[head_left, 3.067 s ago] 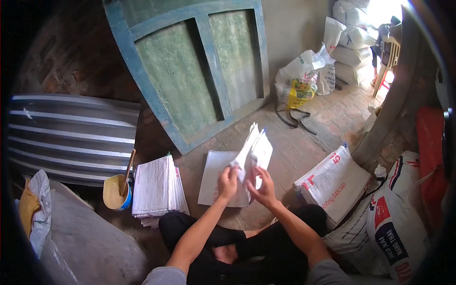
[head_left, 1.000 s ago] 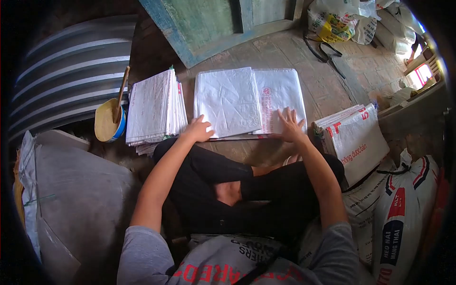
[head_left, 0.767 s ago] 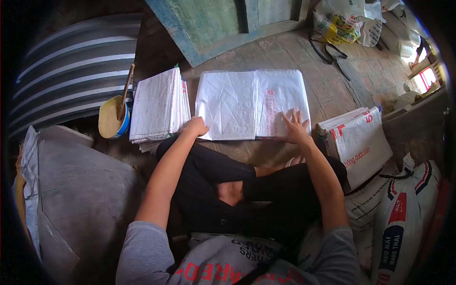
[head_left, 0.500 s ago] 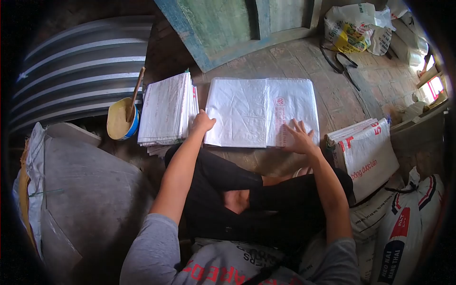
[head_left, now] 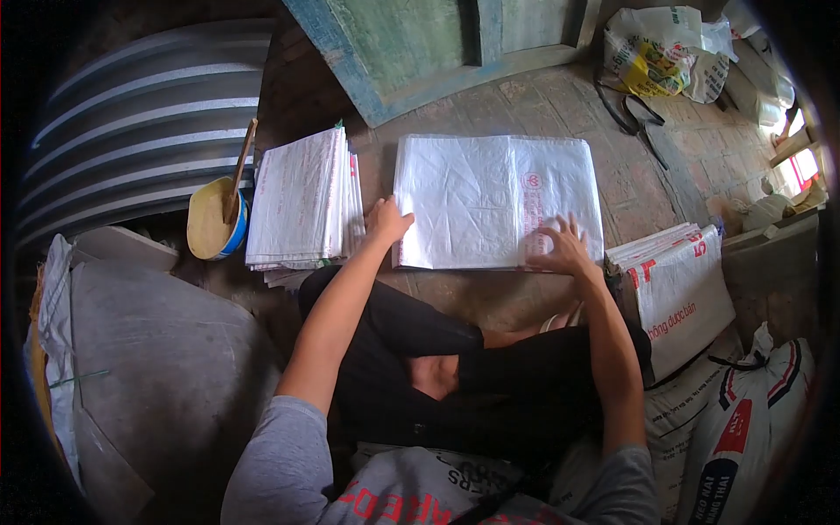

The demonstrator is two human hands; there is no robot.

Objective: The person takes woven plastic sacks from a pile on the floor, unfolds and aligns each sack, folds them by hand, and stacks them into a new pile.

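Note:
A white woven plastic sack [head_left: 464,192], folded flat with a crease and red print near its right part, lies on the floor before my crossed legs. My left hand [head_left: 388,221] is closed at the sack's left edge, its thumb on top; the fingertips are partly hidden. Over the lower right part, my right hand [head_left: 564,247] rests on the printed side with its fingers bent and apart. Just left of my left hand stands a stack of folded white sacks [head_left: 297,201]. Beyond my right hand, more folded sacks with red lettering [head_left: 678,289] lean in a pile.
A cut-open tub [head_left: 210,223] of tan paste with a wooden stick [head_left: 241,171] stands left of the stack, by corrugated sheets [head_left: 149,122]. Scissors [head_left: 652,140] lie at the back right near a plastic bag [head_left: 652,52]. A filled sack [head_left: 748,437] sits at lower right.
The view has shifted slightly, so the sack appears farther right. My right hand's fingers are more bent than before, when they lay spread flatter. My left hand stays at the left edge.

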